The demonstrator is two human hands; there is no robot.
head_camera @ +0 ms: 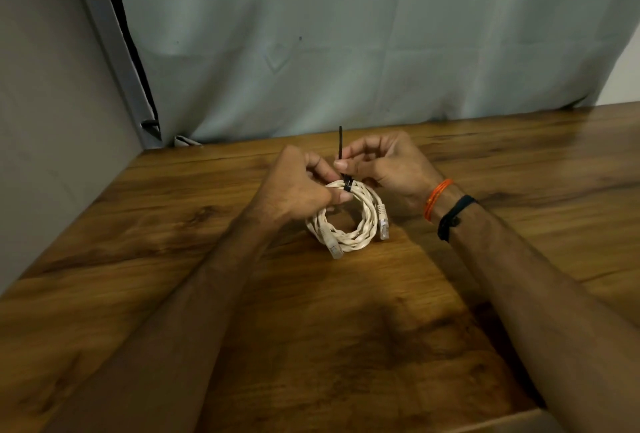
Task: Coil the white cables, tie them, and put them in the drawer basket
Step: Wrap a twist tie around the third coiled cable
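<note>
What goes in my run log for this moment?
stage: tying | left hand: holds coiled white cable | right hand: pulls black tie | basket: unseen

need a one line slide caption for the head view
Both hands, left hand and right hand, cinch a black cable tie around a coiled white cable over a wooden table.

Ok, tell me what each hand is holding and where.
Left hand grips the coiled white cable at its top, beside the black zip tie; right hand pinches the tie's upright tail.
</note>
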